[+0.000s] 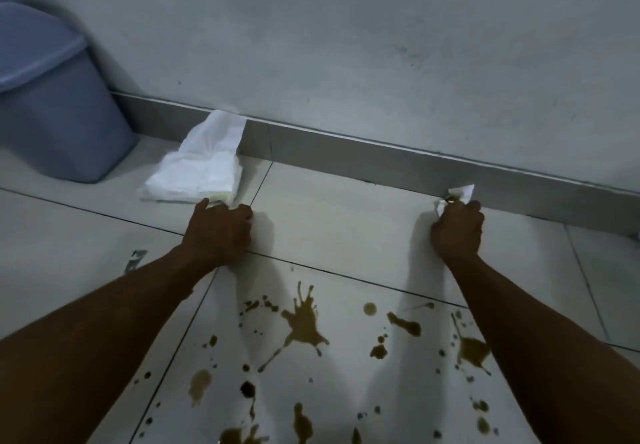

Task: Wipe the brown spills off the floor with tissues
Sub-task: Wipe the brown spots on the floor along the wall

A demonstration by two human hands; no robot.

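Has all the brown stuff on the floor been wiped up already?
No, many brown spills still lie across the white floor tiles between the person's arms.

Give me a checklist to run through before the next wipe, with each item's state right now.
1. Tissue in right hand: ok, it grips a crumpled tissue by the baseboard.
2. That tissue clean: not ok, a brown stain shows.
3. Fresh tissues within reach: ok, the tissue pack lies at the left hand.
4. Left hand holding a tissue: cannot tell, fingers curled, contents hidden.
5. Spills cleared: not ok, brown spills cover the near tiles.
6. Bin nearby: ok, by the wall at left.
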